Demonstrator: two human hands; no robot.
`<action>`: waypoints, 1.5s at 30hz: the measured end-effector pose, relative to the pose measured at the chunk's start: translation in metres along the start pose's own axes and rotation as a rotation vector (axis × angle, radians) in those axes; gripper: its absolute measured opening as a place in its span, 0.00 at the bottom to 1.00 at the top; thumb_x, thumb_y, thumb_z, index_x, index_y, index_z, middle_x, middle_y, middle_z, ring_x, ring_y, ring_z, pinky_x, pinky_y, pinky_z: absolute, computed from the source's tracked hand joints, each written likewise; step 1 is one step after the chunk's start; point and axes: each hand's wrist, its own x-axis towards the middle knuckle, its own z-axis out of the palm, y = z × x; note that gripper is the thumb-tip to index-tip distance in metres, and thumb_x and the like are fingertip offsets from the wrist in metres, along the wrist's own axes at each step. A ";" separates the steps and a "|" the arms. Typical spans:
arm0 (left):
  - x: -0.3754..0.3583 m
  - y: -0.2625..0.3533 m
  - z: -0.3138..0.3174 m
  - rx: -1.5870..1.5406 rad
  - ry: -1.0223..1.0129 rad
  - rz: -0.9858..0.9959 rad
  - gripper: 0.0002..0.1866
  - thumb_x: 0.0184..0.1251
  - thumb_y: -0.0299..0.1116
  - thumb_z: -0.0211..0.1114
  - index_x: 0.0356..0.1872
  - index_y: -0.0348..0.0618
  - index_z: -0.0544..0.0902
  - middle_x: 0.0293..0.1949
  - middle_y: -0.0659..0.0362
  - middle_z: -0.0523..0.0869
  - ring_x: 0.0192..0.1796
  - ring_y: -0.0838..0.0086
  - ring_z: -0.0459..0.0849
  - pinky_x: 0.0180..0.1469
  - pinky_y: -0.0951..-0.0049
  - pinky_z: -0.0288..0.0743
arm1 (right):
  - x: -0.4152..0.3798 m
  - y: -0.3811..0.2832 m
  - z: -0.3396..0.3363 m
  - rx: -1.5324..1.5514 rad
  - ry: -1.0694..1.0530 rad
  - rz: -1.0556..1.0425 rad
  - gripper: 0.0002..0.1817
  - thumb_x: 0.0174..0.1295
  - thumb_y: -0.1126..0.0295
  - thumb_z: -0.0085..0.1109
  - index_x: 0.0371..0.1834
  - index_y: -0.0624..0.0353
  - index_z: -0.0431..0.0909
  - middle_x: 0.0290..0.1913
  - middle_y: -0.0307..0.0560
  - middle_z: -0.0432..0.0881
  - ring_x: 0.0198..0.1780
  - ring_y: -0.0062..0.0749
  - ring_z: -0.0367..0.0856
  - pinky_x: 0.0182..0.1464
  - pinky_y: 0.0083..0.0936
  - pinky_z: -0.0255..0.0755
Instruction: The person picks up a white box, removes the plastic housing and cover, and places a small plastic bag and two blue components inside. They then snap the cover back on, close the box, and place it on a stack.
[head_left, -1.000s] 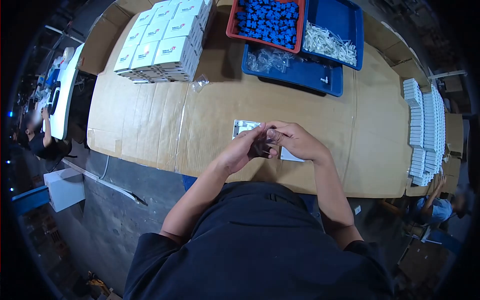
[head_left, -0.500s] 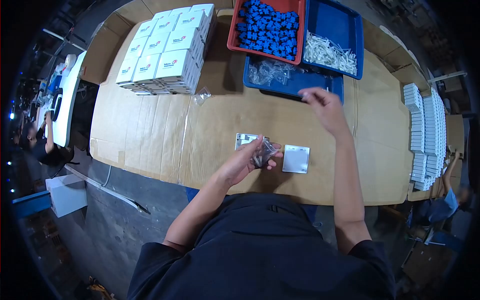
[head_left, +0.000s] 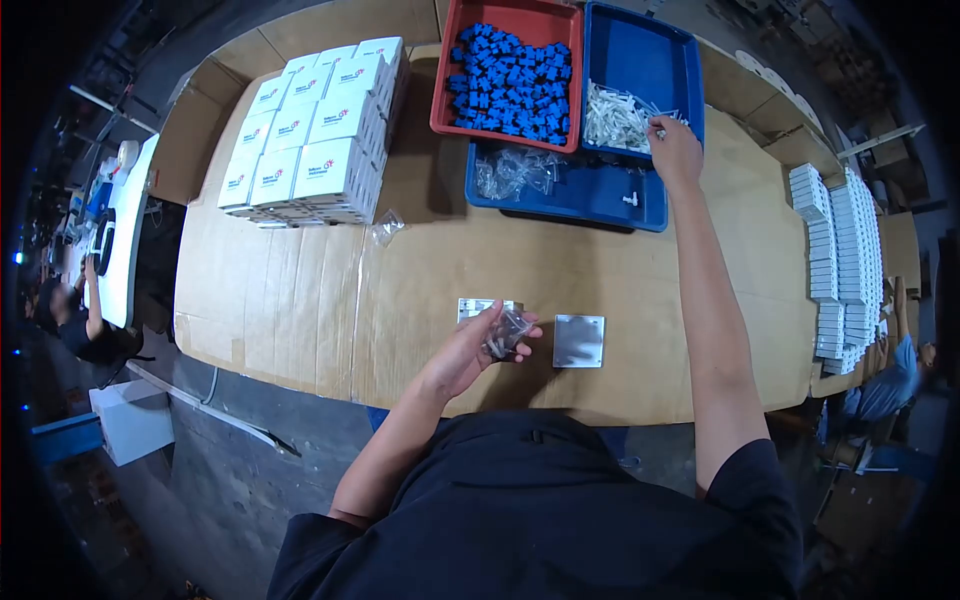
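Observation:
My left hand (head_left: 465, 358) is closed around a small clear plastic bag (head_left: 512, 326) with a few small pale pieces inside. Just behind it, partly covered by the fingers, lies a white square piece (head_left: 470, 309) with fittings on it. To the right, a flat white square cover (head_left: 579, 341) rests on the cardboard. My right hand (head_left: 678, 155) is at the near right of the upper blue tray, its fingers curled together at a heap of small white plastic sticks (head_left: 615, 118). Whatever is between those fingertips is hidden.
A red tray (head_left: 437, 110) holds many blue plastic pieces. The lower blue tray (head_left: 600, 205) holds clear bags and a white piece. White boxes (head_left: 325, 168) are stacked at left, near a loose bag (head_left: 387, 228). Thin white stacks (head_left: 850, 260) stand right. Other people work at both sides.
My right hand has moved away from me and right, from above the lower tray to the white sticks. A white piece now shows in the lower tray. My left hand still holds the bag.

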 end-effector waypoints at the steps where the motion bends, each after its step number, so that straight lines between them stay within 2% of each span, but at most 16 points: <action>1: 0.001 0.000 0.001 0.002 0.003 -0.004 0.31 0.90 0.52 0.45 0.66 0.32 0.79 0.53 0.50 0.90 0.45 0.71 0.90 0.55 0.67 0.85 | 0.001 -0.003 -0.002 -0.050 -0.022 -0.008 0.09 0.66 0.63 0.66 0.47 0.46 0.89 0.47 0.40 0.92 0.54 0.40 0.88 0.53 0.43 0.76; 3: 0.001 0.001 0.002 0.008 0.015 -0.011 0.31 0.90 0.52 0.45 0.66 0.32 0.79 0.53 0.50 0.90 0.45 0.71 0.90 0.55 0.67 0.85 | 0.005 -0.006 -0.003 -0.134 -0.034 -0.031 0.10 0.64 0.64 0.68 0.47 0.46 0.89 0.47 0.39 0.92 0.52 0.39 0.89 0.55 0.44 0.74; 6: 0.004 -0.001 -0.001 0.029 0.023 -0.027 0.32 0.90 0.53 0.41 0.68 0.32 0.77 0.54 0.50 0.89 0.47 0.69 0.89 0.56 0.65 0.83 | 0.012 -0.008 0.001 -0.154 -0.043 -0.074 0.11 0.65 0.65 0.64 0.48 0.46 0.90 0.47 0.40 0.92 0.50 0.44 0.90 0.54 0.44 0.78; 9: 0.004 0.000 0.000 0.045 0.006 -0.011 0.32 0.90 0.53 0.41 0.68 0.32 0.77 0.54 0.50 0.89 0.47 0.69 0.89 0.56 0.65 0.83 | 0.017 -0.011 -0.005 -0.053 -0.118 0.036 0.12 0.64 0.66 0.65 0.50 0.45 0.90 0.45 0.42 0.93 0.51 0.45 0.90 0.52 0.41 0.79; 12: 0.002 0.003 -0.001 0.044 0.014 0.008 0.33 0.90 0.54 0.42 0.68 0.32 0.77 0.54 0.50 0.89 0.47 0.69 0.89 0.56 0.65 0.83 | 0.021 0.005 0.003 0.099 -0.064 0.113 0.14 0.61 0.65 0.71 0.50 0.48 0.89 0.43 0.43 0.93 0.49 0.37 0.91 0.49 0.33 0.77; 15: -0.002 0.002 -0.001 0.022 0.010 0.009 0.33 0.90 0.55 0.41 0.68 0.32 0.77 0.55 0.50 0.90 0.48 0.70 0.89 0.57 0.66 0.83 | 0.021 0.022 0.008 0.502 -0.026 0.214 0.14 0.65 0.67 0.72 0.53 0.55 0.88 0.43 0.44 0.93 0.47 0.30 0.90 0.48 0.27 0.76; 18: -0.002 0.002 -0.004 0.002 -0.011 0.013 0.35 0.89 0.57 0.40 0.69 0.32 0.77 0.54 0.50 0.90 0.47 0.69 0.89 0.57 0.65 0.82 | -0.001 0.003 -0.028 1.513 -0.075 0.464 0.13 0.70 0.69 0.69 0.54 0.61 0.86 0.45 0.43 0.91 0.46 0.26 0.87 0.47 0.25 0.75; 19: -0.003 0.002 -0.003 -0.011 -0.010 0.018 0.35 0.89 0.57 0.40 0.69 0.32 0.77 0.53 0.51 0.90 0.47 0.68 0.89 0.57 0.65 0.82 | -0.010 -0.006 -0.044 1.673 -0.118 0.444 0.10 0.74 0.73 0.65 0.54 0.62 0.85 0.47 0.42 0.88 0.46 0.27 0.84 0.45 0.24 0.74; 22: -0.002 0.000 -0.001 -0.008 -0.011 0.018 0.36 0.89 0.58 0.40 0.69 0.32 0.77 0.51 0.52 0.91 0.46 0.67 0.89 0.57 0.64 0.82 | -0.038 -0.022 -0.069 1.971 -0.220 0.335 0.09 0.74 0.74 0.64 0.54 0.63 0.84 0.46 0.44 0.87 0.47 0.28 0.83 0.45 0.22 0.73; 26: 0.001 0.001 0.002 0.031 -0.054 0.059 0.36 0.89 0.59 0.40 0.69 0.32 0.77 0.51 0.52 0.90 0.46 0.68 0.89 0.57 0.64 0.82 | -0.069 -0.038 -0.089 2.034 -0.266 0.329 0.08 0.77 0.73 0.61 0.54 0.61 0.83 0.45 0.44 0.85 0.47 0.29 0.82 0.44 0.22 0.73; 30: 0.003 -0.001 0.004 -0.034 -0.059 0.114 0.37 0.88 0.60 0.42 0.69 0.32 0.77 0.51 0.52 0.90 0.47 0.68 0.89 0.57 0.65 0.82 | -0.110 -0.062 -0.105 1.884 -0.337 0.302 0.08 0.76 0.72 0.62 0.55 0.59 0.82 0.44 0.41 0.84 0.44 0.26 0.81 0.43 0.23 0.72; 31: 0.001 -0.001 0.005 -0.039 -0.045 0.115 0.37 0.87 0.61 0.43 0.69 0.32 0.77 0.51 0.52 0.90 0.47 0.69 0.89 0.57 0.65 0.82 | -0.125 -0.072 -0.104 1.794 -0.331 0.315 0.09 0.76 0.72 0.63 0.55 0.61 0.84 0.43 0.40 0.83 0.41 0.21 0.79 0.42 0.20 0.71; 35: -0.002 0.004 0.007 -0.045 -0.016 0.123 0.38 0.87 0.61 0.43 0.70 0.32 0.76 0.52 0.52 0.90 0.48 0.69 0.89 0.57 0.67 0.83 | -0.183 -0.099 -0.101 1.335 -0.524 0.310 0.10 0.74 0.74 0.65 0.52 0.64 0.89 0.41 0.37 0.83 0.37 0.15 0.76 0.41 0.16 0.69; 39: -0.004 0.004 0.007 -0.018 -0.017 0.108 0.38 0.88 0.60 0.40 0.70 0.31 0.75 0.54 0.52 0.89 0.51 0.68 0.89 0.58 0.66 0.82 | -0.220 -0.125 -0.108 1.236 -0.606 0.161 0.09 0.73 0.74 0.67 0.51 0.65 0.89 0.39 0.33 0.84 0.35 0.17 0.75 0.41 0.18 0.72; 42: -0.006 0.006 0.012 -0.002 -0.024 0.083 0.38 0.89 0.60 0.39 0.71 0.32 0.75 0.56 0.51 0.89 0.52 0.67 0.89 0.59 0.66 0.81 | -0.227 -0.135 -0.118 1.170 -0.648 0.235 0.09 0.70 0.73 0.70 0.50 0.65 0.89 0.39 0.32 0.84 0.34 0.17 0.74 0.40 0.18 0.71; 45: -0.005 0.005 0.017 0.019 -0.041 0.074 0.36 0.89 0.59 0.39 0.70 0.34 0.76 0.56 0.52 0.89 0.53 0.67 0.89 0.59 0.66 0.81 | -0.224 -0.130 -0.115 1.082 -0.686 0.131 0.08 0.68 0.73 0.72 0.47 0.63 0.90 0.37 0.33 0.84 0.33 0.16 0.72 0.39 0.18 0.68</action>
